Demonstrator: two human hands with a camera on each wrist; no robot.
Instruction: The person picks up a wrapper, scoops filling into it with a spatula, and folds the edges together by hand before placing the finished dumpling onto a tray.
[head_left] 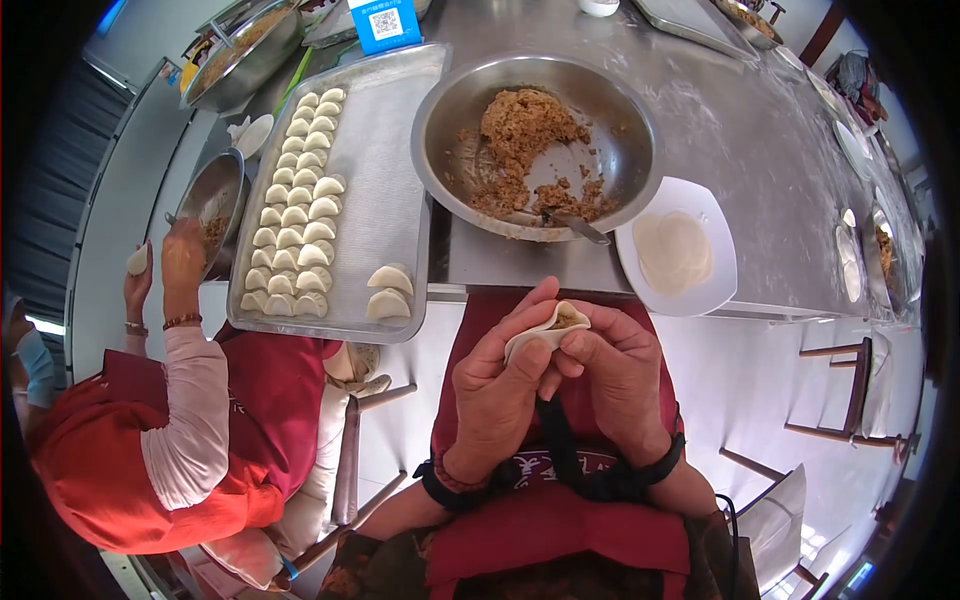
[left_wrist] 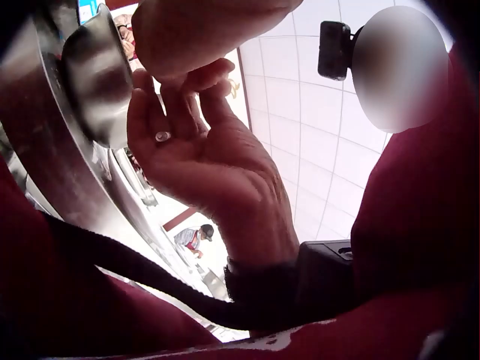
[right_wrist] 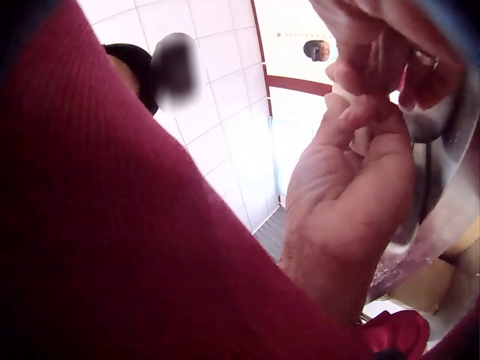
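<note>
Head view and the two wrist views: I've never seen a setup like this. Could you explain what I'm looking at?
There is no machine here: a person works bare-handed, with a left grip and a right grip. The head picture comes from a camera worn on the head, looking forward and down. The other two come from cameras on each wrist, close to the work; what is held is hard to make out there.

On the metal table sit a tray of folded dumplings, a metal bowl of filling, and a white plate of thin round wrappers. Both grips hold a partly folded wrapper, with filling showing in its opening.
</note>
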